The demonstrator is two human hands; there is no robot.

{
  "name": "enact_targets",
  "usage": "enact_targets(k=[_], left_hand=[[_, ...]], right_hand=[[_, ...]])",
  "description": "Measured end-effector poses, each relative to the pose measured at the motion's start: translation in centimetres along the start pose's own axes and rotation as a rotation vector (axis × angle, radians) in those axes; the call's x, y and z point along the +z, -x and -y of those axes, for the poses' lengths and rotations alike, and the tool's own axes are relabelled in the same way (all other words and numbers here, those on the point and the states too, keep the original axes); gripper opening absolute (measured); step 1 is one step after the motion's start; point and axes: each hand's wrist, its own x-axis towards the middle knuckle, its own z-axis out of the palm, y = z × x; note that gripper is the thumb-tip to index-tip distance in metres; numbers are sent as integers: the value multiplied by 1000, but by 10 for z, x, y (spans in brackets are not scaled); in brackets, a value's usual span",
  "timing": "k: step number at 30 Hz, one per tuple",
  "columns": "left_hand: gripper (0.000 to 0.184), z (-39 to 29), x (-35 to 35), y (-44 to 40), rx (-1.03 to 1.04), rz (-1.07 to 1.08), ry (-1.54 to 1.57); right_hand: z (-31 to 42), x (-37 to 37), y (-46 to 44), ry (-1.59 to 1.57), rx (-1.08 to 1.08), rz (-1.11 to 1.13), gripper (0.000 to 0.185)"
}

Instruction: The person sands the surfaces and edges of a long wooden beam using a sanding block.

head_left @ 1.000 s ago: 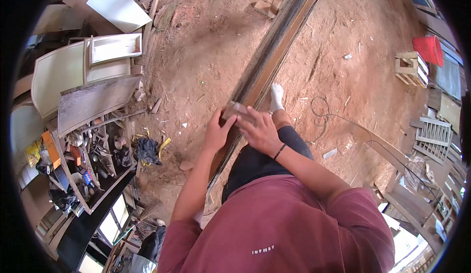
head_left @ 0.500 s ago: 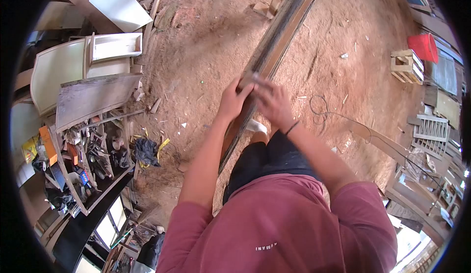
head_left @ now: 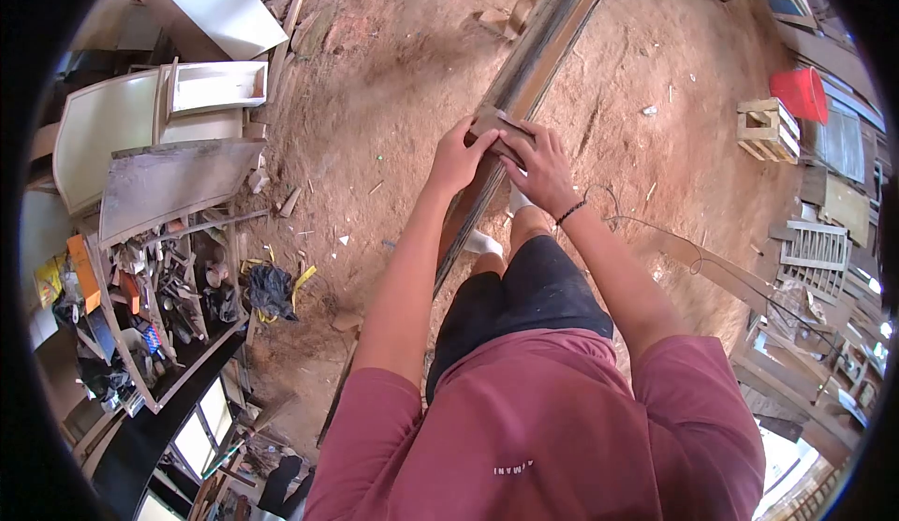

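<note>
A small brown block-like tool (head_left: 501, 131) sits on a long wooden beam (head_left: 548, 58) that runs diagonally across the dirt floor. My left hand (head_left: 456, 158) grips the block's left side, its thumb and fingers closed round it. On the other side, my right hand (head_left: 541, 165) holds the same block with bent fingers; a dark bracelet circles that wrist. Both hands are close together over the beam. The underside of the block is hidden.
Wooden panels (head_left: 178, 189) and a white drawer (head_left: 217, 88) lie at the left, above a cluttered shelf (head_left: 154, 399). At the right are a slatted crate (head_left: 768, 131), a red bucket (head_left: 798, 95) and a dark cable (head_left: 655, 223). A black bag (head_left: 272, 289) lies on the ground.
Both hands and the block have moved up along the beam, away from my body. My feet have shifted, and both now show beside the beam.
</note>
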Motion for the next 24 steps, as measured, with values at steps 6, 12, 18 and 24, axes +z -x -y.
enact_targets(k=[6, 12, 18, 24], left_hand=[[61, 26, -20, 94, -13, -32, -79], [55, -10, -11, 38, -1, -6, -118], [54, -43, 42, -105, 58, 55, -60], [62, -61, 91, -234, 190, 39, -134]], right_hand=[[59, 33, 73, -82, 10, -29, 50], [18, 10, 31, -28, 2, -51, 51], [-91, -20, -46, -11, 138, -47, 43], [-198, -36, -113, 28, 159, -108, 38]])
